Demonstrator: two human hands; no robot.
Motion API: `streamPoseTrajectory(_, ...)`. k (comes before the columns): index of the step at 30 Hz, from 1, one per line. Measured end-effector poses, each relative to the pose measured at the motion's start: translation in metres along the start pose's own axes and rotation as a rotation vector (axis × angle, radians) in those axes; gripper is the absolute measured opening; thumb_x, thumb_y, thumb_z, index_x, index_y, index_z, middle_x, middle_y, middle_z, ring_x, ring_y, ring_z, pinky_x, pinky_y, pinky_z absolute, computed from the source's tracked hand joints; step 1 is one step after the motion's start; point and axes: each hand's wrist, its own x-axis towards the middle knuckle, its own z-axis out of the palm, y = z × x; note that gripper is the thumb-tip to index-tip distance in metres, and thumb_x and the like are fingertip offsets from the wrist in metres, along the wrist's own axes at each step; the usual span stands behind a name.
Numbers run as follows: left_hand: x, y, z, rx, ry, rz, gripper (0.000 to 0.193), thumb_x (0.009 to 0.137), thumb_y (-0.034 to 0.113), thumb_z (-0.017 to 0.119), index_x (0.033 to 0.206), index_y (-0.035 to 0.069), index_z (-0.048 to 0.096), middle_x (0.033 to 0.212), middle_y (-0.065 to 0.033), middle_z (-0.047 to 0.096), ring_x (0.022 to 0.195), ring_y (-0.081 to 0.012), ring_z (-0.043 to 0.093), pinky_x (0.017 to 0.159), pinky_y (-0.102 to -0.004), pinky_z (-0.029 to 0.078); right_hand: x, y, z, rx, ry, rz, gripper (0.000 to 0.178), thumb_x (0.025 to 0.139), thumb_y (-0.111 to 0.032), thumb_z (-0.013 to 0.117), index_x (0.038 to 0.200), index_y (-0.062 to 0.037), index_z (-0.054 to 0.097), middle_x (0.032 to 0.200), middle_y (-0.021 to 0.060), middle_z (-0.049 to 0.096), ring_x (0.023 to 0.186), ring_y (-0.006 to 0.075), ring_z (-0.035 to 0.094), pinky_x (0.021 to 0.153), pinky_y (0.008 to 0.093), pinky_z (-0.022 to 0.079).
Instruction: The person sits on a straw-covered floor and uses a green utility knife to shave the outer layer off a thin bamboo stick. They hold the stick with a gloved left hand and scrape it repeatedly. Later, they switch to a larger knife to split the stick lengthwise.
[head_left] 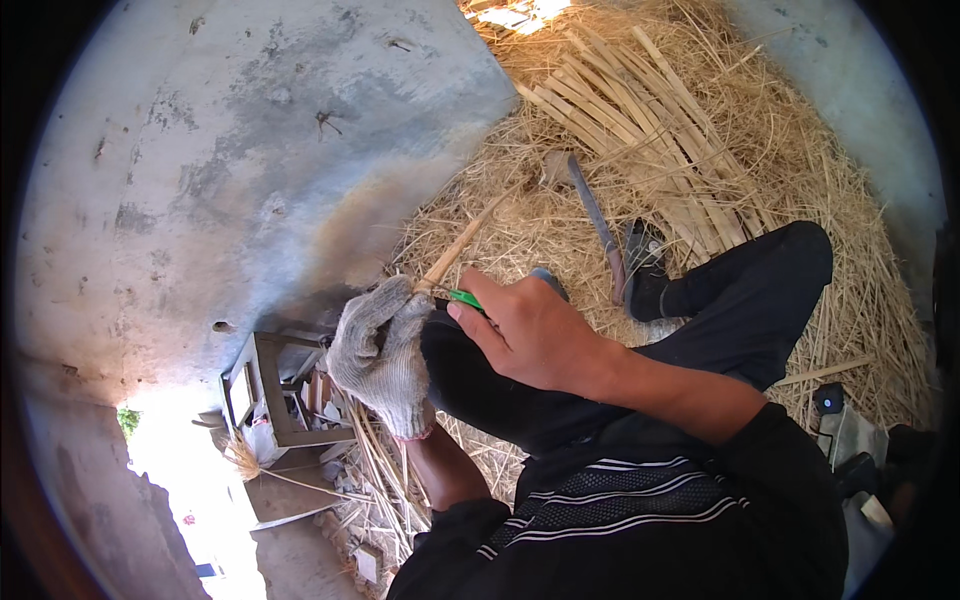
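Note:
My left hand [385, 345] wears a grey knitted glove. Its fingers are wrapped round a narrow bamboo strip [462, 243], which points up and away to the right over the shavings. Bare, my right hand [545, 335] grips a small green-handled knife [466, 298], most of the handle hidden inside the fist. The knife's thin dark end meets the strip just beside the gloved fingers, above my bent knee. How much of the blade touches the strip is too small to tell.
A long-bladed chopping knife [590, 200] lies on straw-like shavings [480, 210] near my shoe [645, 275]. Beyond it is a fanned pile of split bamboo strips [650, 130]. A stained wall [250, 150] rises at the left, with a wooden frame [315, 437] and clutter below it.

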Motion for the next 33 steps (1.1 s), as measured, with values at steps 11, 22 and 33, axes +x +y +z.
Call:
streamPoseTrajectory(11,0.002,-0.007,-0.003,0.034,0.000,0.049,0.025,0.068,-0.005,0.084,0.091,0.000,0.075,0.088,-0.0090,0.074,0.078,-0.0143,0.067,0.069,-0.0258,0.052,0.013,0.071,0.017,-0.602,-0.089,0.194,0.016,0.090,-0.010,0.058,0.099,0.0027,0.056,0.063,0.0185,0.063,0.060,0.0372,0.066,0.055,0.0459,0.054)
streamPoseTrajectory(22,-0.007,0.007,0.013,-0.053,-0.043,0.054,0.026,0.069,-0.001,0.084,0.093,0.000,0.074,0.090,-0.0105,0.072,0.082,-0.0201,0.068,0.073,-0.0302,0.054,-0.005,0.014,-0.029,-0.050,-0.060,0.121,0.027,0.100,-0.023,0.054,0.099,0.0036,0.055,0.057,0.0238,0.056,0.058,0.0435,0.062,0.053,0.0490,0.048)
streamPoseTrajectory(33,-0.011,-0.001,0.004,0.019,-0.109,0.222,0.030,0.061,0.003,0.085,0.087,-0.002,0.073,0.087,-0.0142,0.072,0.080,-0.0285,0.071,0.073,-0.0374,0.057,-0.010,0.028,-0.010,-0.126,-0.052,-0.040,0.019,0.098,-0.020,0.058,0.095,-0.0019,0.054,0.058,0.0164,0.060,0.051,0.0348,0.062,0.047,0.0441,0.048)
